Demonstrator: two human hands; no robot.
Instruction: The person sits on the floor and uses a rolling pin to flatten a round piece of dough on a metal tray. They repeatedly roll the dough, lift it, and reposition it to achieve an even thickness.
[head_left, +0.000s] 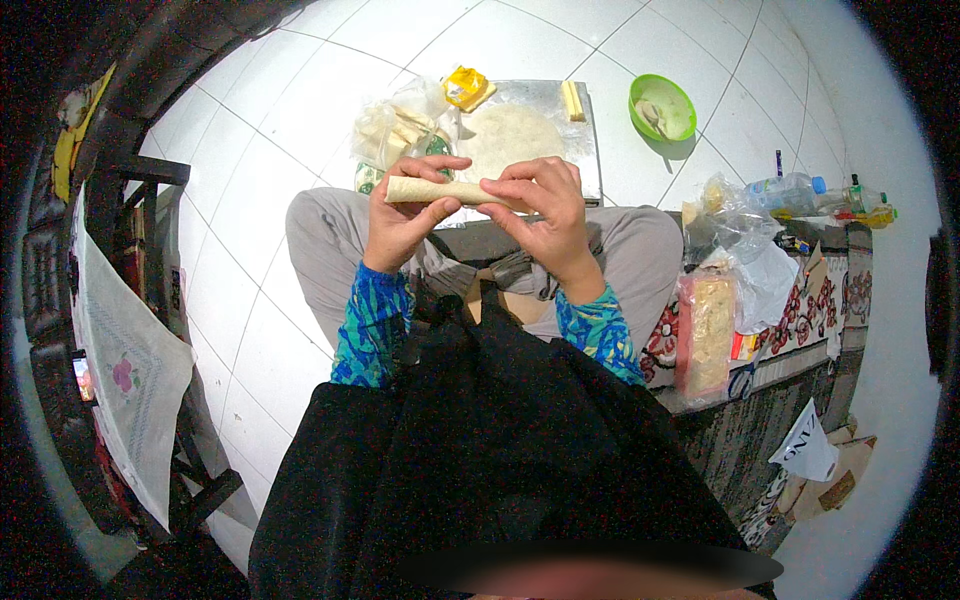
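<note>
My left hand (409, 214) and my right hand (547, 217) hold a pale rolled wrapper (435, 190) between them, level above my crossed legs. The left fingers and thumb are around its left part; the right fingertips pinch its right end. Beyond the hands, a round flat wrapper sheet (514, 139) lies on a grey board (583, 154). Pale yellow sticks (572, 101) lie at the board's far right corner. A yellow packet (465, 87) rests at the far edge, and a clear plastic bag (394, 131) with pale folded pieces is at the left.
On the tiled floor at the right stands a green bowl (664, 109) with a spoon in pale paste. Further right, plastic bottles (784, 191), bags and a pink-edged pack (705, 334) lie on a patterned rug (799, 319). A cloth-covered wooden table (142, 352) stands at the left.
</note>
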